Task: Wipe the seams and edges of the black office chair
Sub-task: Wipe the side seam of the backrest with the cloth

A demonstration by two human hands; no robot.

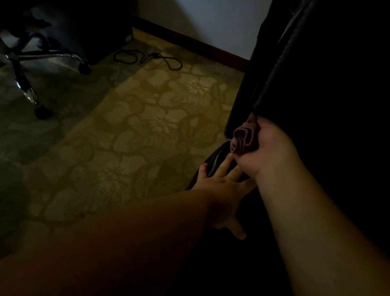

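Right now: right hand (267, 144) grips bunched cloth (243, 135) against black office chair (320, 77) backrest edge, 3 o'clock. Left hand (220, 190) flat, fingers spread, on seat edge just below.

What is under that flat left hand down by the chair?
The left hand rests with straight fingers on the glossy black chair seat. Its fingertips disappear beneath the right hand, which grips a folded purple cloth. The seat below is too dark to make out.
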